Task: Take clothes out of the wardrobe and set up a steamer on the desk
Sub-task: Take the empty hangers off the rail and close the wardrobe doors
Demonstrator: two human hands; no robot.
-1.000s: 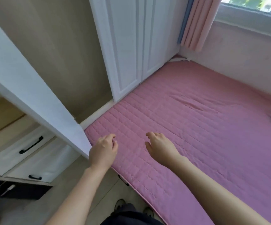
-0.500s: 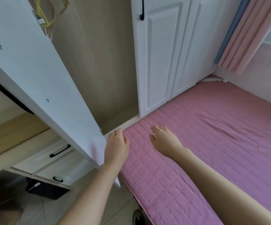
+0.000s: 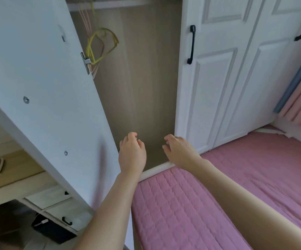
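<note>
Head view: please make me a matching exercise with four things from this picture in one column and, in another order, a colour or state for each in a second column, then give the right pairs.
Things:
1. hanger
2. bed cover
3. door handle
4. left door

Colour or state:
A. black
B. swung open
C. yellow
D. pink, quilted

Right pairs: 1-C, 2-D, 3-A, 4-B.
</note>
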